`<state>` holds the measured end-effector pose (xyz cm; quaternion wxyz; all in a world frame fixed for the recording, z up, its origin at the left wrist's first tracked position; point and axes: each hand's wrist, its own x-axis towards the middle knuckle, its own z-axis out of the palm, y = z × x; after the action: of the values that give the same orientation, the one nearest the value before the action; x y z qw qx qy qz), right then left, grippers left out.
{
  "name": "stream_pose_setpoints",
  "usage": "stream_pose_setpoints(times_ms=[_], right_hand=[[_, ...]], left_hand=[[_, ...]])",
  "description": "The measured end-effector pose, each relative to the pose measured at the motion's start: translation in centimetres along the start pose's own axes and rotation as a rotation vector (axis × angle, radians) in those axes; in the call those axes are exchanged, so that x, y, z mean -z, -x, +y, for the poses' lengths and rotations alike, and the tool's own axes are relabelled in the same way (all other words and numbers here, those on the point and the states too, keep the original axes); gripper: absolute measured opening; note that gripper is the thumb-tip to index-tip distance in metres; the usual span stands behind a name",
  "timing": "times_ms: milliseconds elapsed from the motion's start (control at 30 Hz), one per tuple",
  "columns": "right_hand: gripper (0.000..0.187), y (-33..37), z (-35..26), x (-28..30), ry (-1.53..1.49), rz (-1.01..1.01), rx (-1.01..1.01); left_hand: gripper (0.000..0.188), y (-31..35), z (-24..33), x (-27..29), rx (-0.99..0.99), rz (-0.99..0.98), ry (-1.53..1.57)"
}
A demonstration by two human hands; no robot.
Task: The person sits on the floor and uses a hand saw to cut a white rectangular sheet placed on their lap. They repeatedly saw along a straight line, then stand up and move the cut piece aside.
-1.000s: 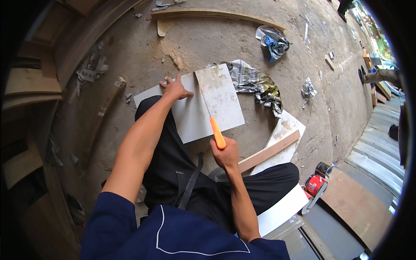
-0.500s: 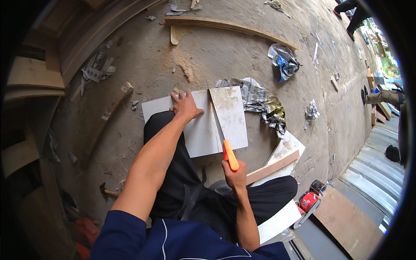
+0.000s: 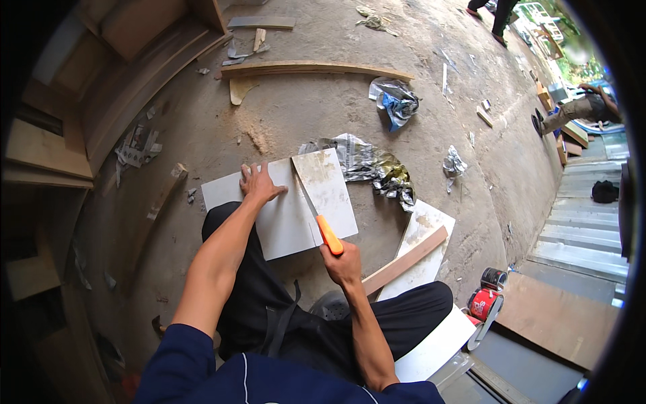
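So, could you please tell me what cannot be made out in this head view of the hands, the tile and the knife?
- Blade tip of the orange-handled knife: too thin to tell where it ends on the white tile.
- Right hand fingers: curled under, hidden by the hand's back.
- Tile's near left corner: covered by the knee.
- Left hand palm: flat on the tile, unseen.
- Red can: too small.

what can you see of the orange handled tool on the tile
The tool has a bright orange handle and a thin, narrow, dull grey blade that looks like metal. The right hand grips the handle at its near end. The blade lies slanted across the pale square tile, running away from the person toward the tile's far edge, along the border between the clean part and the smudged right part. The left hand lies flat on the tile to the blade's left, apart from the tool.
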<state>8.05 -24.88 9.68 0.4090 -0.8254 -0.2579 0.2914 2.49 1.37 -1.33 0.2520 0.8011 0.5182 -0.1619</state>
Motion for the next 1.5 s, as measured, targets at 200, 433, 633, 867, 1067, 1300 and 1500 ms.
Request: stream_pose_setpoints(times_ms=[200,433,633,867,1067,1300,1500], right_hand=[[0.025,0.4,0.1,0.0,-0.024,0.036,-0.026],[0.027,0.5,2.1,-1.1,-0.017,-0.002,-0.053],[0.029,1.2,1.0,-1.2,-0.001,0.016,-0.015],[0.027,-0.8,0.8,-0.1,-0.008,0.006,-0.038],[0.026,0.6,0.2,-0.9,-0.054,-0.008,-0.016],[0.028,2.7,-1.7,1.1,-0.087,-0.031,-0.116],[0.026,-2.6,-0.2,-2.4,-0.001,0.015,-0.024]], left_hand=[[0.103,0.0,1.5,-0.4,0.037,-0.039,-0.017],[0.110,0.4,0.9,-0.6,0.133,-0.164,-0.001],[0.115,0.0,2.6,0.3,0.152,-0.253,-0.067],[0.117,-1.5,1.2,0.3,0.114,-0.321,-0.171],[0.116,-1.4,2.4,0.5,0.162,-0.421,-0.109],[0.112,-0.9,2.0,1.1,0.152,-0.386,-0.099],[0.109,-0.9,2.9,0.7,0.132,-0.337,-0.108]])
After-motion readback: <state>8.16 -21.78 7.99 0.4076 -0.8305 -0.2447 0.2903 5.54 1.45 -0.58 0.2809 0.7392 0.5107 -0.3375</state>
